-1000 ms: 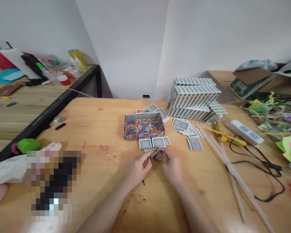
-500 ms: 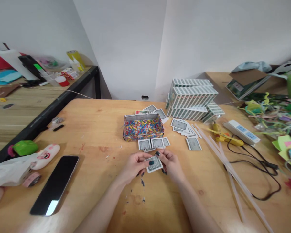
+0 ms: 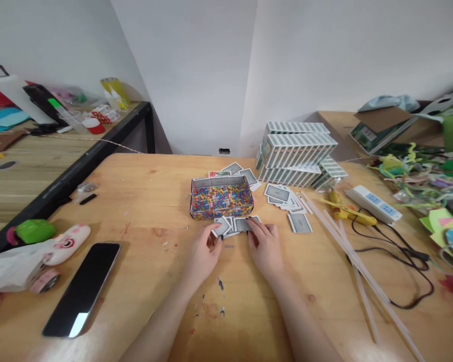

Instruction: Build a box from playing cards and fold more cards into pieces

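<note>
My left hand (image 3: pixel 204 254) is closed on a patterned-back playing card (image 3: pixel 222 227), pinched between thumb and fingers and tilted. Close beside it, my right hand (image 3: pixel 265 247) has its fingers on the right part of another playing card (image 3: pixel 242 224), partly covering it. These cards overlap others in a short row along the front of a shallow open box (image 3: pixel 222 214). The box is lined with multicoloured patterned paper, with grey card-back pieces along its rear wall. More cards (image 3: pixel 232 168) lie behind the box.
To the right are a spread of cards (image 3: pixel 277 192), a single card (image 3: pixel 300 222), stacked striped boxes (image 3: pixel 300 149), a yellow glue gun (image 3: pixel 353 213), clear sticks (image 3: pixel 357 261) and a power strip (image 3: pixel 375 202). A phone (image 3: pixel 83 289) lies at left. Paper scraps (image 3: pixel 221 284) dot the wooden table (image 3: pixel 143 211).
Both hands have moved forward from the near table to the card row at the box's front. The card they held between them is now in the left hand, over the row's left end.
</note>
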Motion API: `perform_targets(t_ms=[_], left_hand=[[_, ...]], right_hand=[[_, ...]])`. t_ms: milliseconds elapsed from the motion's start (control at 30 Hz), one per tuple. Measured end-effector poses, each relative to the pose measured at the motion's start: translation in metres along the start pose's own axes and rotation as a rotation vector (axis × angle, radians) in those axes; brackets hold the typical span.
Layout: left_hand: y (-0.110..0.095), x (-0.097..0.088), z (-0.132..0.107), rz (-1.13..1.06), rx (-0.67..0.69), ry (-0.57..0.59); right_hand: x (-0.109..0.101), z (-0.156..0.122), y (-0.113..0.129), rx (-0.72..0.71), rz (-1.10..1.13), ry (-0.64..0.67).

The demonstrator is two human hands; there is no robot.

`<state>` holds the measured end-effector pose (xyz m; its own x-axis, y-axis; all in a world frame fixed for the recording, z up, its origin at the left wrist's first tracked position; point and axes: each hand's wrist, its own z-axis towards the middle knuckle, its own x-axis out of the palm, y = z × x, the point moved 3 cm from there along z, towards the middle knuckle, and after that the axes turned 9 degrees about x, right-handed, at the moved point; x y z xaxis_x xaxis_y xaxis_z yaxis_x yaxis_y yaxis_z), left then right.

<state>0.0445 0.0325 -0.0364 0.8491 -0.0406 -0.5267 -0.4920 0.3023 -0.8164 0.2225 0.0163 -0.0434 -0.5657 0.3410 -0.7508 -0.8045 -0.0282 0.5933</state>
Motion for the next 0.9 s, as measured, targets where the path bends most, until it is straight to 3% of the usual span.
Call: perform_targets(t_ms=[233, 500, 900], left_hand=[[0.001, 0.0, 0.002, 0.036, 0.108, -0.01], [0.007, 0.001, 0.003, 0.136, 0.128, 0.041], [0.008, -0.002, 0.002, 0.117, 0.098, 0.019]], right_hand=[[-0.007, 0.002, -0.005, 0.061, 0.158, -0.043], [-0.01, -0.001, -0.012, 0.395, 0.385, -0.101], [-0.015, 0.0, -0.012, 0.498, 0.466, -0.059]])
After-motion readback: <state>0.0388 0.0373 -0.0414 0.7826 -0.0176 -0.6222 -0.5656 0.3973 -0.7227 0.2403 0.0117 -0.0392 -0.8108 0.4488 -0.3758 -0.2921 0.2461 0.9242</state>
